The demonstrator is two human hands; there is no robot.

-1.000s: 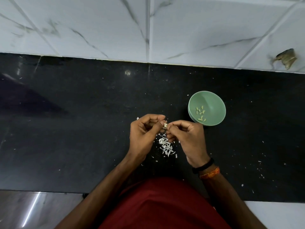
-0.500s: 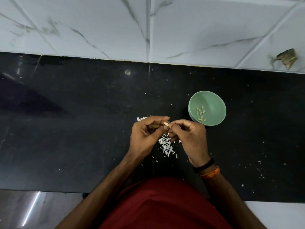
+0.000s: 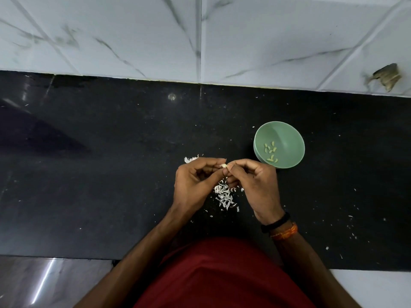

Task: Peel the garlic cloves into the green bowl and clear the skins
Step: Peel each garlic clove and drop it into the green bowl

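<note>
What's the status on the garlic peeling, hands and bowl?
Left hand and right hand both pinch one garlic clove. Green bowl holds peeled cloves. Skins heaped on counter below, uncleared.

Nothing here carries writing I can read: no label, brand, number or sign shows on any surface from where I stand.

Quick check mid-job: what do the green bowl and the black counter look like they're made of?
Green bowl: probably plastic or melamine, with a matte, even pale-green surface, a thin rim and no sharp glare; glazed ceramic can't be excluded. Counter: apparently polished black stone, likely granite, since it is glossy and shows soft reflections and a light spot.
</note>
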